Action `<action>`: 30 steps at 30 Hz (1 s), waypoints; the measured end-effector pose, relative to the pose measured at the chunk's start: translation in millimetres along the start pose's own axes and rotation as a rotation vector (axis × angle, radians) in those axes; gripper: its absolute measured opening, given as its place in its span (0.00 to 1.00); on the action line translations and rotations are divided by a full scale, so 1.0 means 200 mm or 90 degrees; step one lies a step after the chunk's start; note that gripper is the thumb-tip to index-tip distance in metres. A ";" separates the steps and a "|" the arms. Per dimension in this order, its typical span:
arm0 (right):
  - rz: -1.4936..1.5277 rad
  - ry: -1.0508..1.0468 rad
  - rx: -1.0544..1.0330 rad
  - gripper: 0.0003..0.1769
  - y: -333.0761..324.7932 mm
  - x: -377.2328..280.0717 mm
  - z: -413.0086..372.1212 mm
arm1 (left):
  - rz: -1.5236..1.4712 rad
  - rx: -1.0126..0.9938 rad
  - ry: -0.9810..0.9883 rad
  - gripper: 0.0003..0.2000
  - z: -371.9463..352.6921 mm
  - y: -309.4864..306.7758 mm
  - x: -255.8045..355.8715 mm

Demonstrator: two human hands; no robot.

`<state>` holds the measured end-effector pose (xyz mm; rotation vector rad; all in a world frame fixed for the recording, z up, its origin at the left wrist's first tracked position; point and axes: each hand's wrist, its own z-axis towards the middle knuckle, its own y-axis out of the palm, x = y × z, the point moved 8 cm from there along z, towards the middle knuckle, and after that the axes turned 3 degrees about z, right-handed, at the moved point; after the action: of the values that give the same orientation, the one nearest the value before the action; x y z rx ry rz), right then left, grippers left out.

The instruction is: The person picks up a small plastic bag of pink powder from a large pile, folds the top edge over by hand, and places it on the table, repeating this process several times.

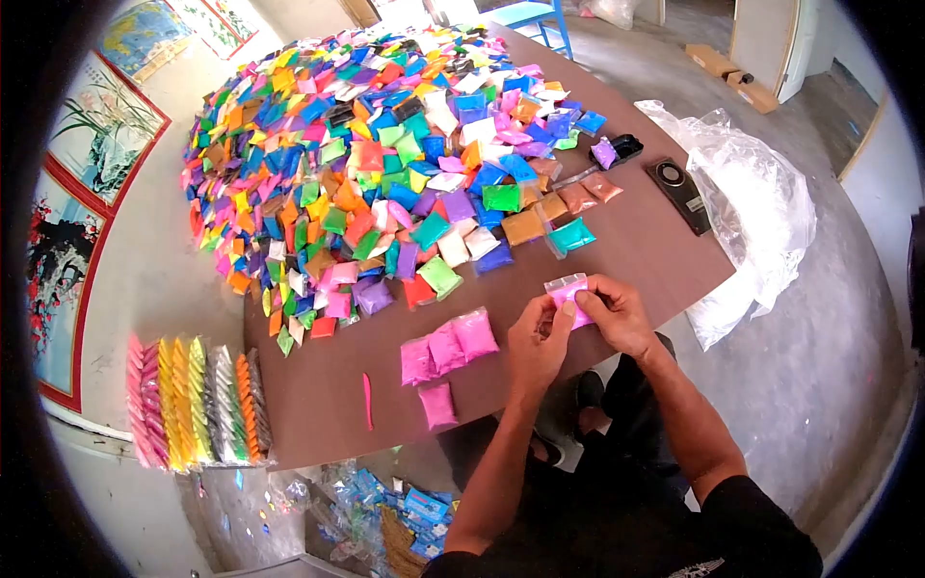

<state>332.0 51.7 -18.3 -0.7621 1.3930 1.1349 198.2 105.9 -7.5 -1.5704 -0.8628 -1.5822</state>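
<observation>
The left hand (536, 339) and right hand (621, 316) pinch a pink packet (569, 302) between them, above the counter (665, 270) just inside its near edge. Squeezing too hard could, I judge, burst it or force its top open. A black device (677, 197) by the right edge bears a pale label, too small to read.

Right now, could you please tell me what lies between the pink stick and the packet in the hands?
The head view shows three pink packets in a row, then a narrow strip of bare tabletop before the left hand.
</observation>
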 end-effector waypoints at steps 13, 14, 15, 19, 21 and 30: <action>-0.043 -0.025 0.009 0.09 -0.01 -0.01 0.00 | -0.001 0.041 0.042 0.09 0.00 -0.02 0.04; -0.043 -0.024 0.006 0.09 -0.01 0.00 0.00 | -0.023 0.039 0.026 0.09 0.00 -0.01 0.06; -0.028 -0.033 0.013 0.09 -0.02 0.00 0.00 | -0.045 0.038 0.009 0.09 0.00 -0.01 0.06; -0.037 -0.051 0.006 0.09 -0.01 -0.02 0.00 | -0.020 0.039 0.016 0.08 0.01 -0.04 -0.03; -0.046 -0.037 -0.005 0.09 0.02 -0.05 0.00 | -0.001 0.030 0.013 0.08 0.02 -0.06 -0.05; -0.060 -0.009 -0.016 0.09 0.03 -0.01 0.00 | -0.015 0.091 0.069 0.09 0.01 -0.05 0.01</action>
<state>327.8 53.6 -15.3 -0.8271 1.3208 1.0841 189.7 113.0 -5.6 -1.3677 -0.9163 -1.5701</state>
